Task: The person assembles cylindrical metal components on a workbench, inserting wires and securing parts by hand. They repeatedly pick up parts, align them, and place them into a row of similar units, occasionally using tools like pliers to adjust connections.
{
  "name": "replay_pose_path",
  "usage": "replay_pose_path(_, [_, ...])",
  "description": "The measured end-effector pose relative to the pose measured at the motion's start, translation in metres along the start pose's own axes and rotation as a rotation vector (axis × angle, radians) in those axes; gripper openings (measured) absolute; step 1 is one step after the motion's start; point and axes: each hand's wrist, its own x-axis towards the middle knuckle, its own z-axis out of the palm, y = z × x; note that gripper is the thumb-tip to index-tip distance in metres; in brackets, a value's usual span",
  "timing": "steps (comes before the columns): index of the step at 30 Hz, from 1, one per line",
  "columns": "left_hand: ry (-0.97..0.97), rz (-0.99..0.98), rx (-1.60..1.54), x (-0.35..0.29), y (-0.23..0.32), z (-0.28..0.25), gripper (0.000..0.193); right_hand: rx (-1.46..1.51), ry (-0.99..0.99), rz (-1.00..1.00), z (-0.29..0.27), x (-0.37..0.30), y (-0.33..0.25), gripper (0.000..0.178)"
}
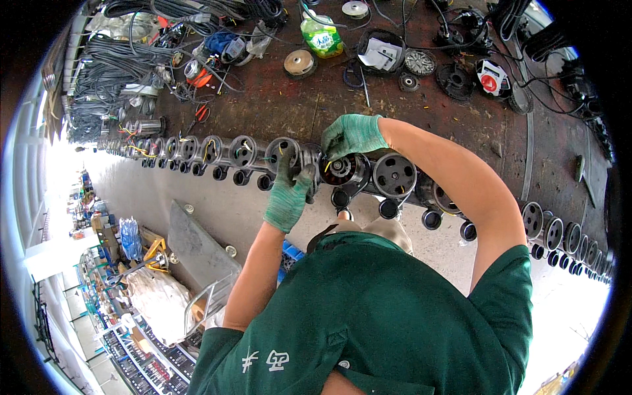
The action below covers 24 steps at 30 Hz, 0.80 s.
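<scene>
Both my hands wear green knitted gloves with darkened fingers. My left hand (289, 197) is closed around a black round housing part (311, 161), its fingers reaching over a disc-shaped face with holes and its thumb along the ribbed side. Right beside it, an open black motor housing (340, 170) shows copper-coloured windings and a round bearing in the centre. Over the rim of that housing my right hand (354, 135) bends down with curled fingers. A short yellow wire (328, 166) shows just below those fingertips; whatever they pinch is hidden.
Similar black housings with perforated end discs (395, 175) line the table's near edge on both sides. Red-handled pliers (199, 117), a green-labelled bottle (321, 36), a tan disc (299, 63) and coiled black cables (105, 59) lie on the worn table (276, 105). A flat cart (197, 240) stands on the floor.
</scene>
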Motion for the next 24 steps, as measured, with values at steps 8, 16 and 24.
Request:
replay_pose_path(8, [0.025,0.054,-0.017,0.008,-0.026,-0.005,0.077,-0.074,0.009,0.124,0.001,0.004,-0.029,0.018])
replay_pose_path(16, [0.183,0.002,0.160,-0.002,-0.004,0.024,0.090,-0.211,0.019,0.136,0.003,0.003,-0.040,0.019])
replay_pose_path(24, [0.194,0.166,0.364,0.008,-0.014,0.037,0.075,-0.150,-0.018,0.084,-0.008,-0.001,-0.019,0.032])
